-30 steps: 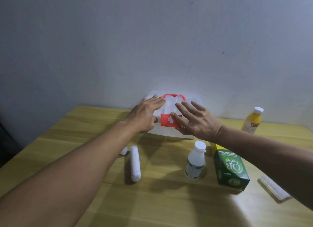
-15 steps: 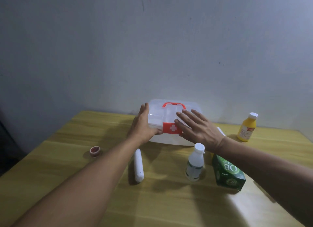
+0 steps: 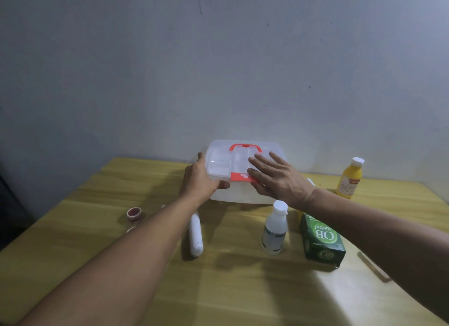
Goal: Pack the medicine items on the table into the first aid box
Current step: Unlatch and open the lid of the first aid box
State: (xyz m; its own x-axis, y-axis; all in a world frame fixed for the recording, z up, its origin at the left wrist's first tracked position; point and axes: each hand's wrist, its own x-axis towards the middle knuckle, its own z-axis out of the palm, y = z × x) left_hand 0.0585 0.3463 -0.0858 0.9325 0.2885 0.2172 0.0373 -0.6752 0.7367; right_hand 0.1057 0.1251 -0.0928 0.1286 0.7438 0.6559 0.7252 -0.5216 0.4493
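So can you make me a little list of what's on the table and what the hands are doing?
box: white first aid box, lid shut, red latch
left hand: left hand grips the box's left edge
right hand: right hand flat, fingers spread on the lid
bottles: yellow bottle and white bottle, both upright
carton: green carton
roll: white roll lying down
tape: red tape

First aid box [image 3: 243, 170]: translucent white; handle [image 3: 245, 147] and latch [image 3: 239, 177] orange-red, white cross on latch. Counter [image 3: 230, 289]: yellow-tan wood grain. Wall [image 3: 218, 70]: pale grey-blue, few dark specks. Bottle [image 3: 349, 178]: yellow, white cap, white and red label. Carton [image 3: 320, 243]: dark green, white "OB herbal" lettering. Second bottle [image 3: 275, 228]: white, green-printed label. Roll [image 3: 195, 235]: plain white. Small tape roll [image 3: 134, 213]: red.
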